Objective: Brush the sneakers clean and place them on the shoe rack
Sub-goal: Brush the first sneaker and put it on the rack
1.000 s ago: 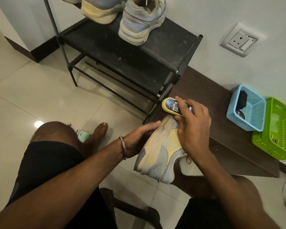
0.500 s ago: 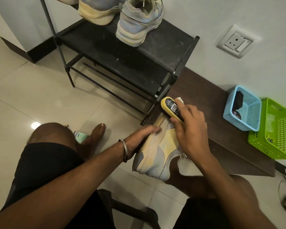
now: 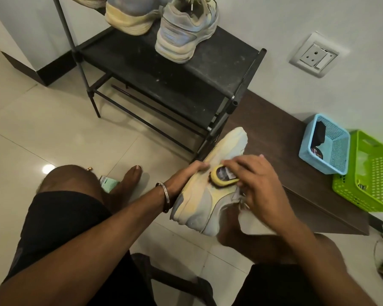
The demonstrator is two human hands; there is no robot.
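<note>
Two hands: both on one sneaker (image 3: 205,195), held above the floor, just in front of the shoe rack (image 3: 164,71).
Left hand (image 3: 184,177): fingers curled round the sneaker's side.
Right hand (image 3: 255,180): pinching a yellow brush (image 3: 221,178), pressed onto the upper.
Rack top: two more sneakers (image 3: 181,32), heels outward.
Bench (image 3: 274,133): blue basket (image 3: 327,149), green basket (image 3: 372,173).

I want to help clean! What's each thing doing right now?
Sneaker: held tilted, being brushed.
Brush: pressed on the sneaker.
Left hand: holds the sneaker.
Right hand: grips the brush.
Two sneakers: sitting on the shoe rack.
Blue basket: holds something dark.
</note>
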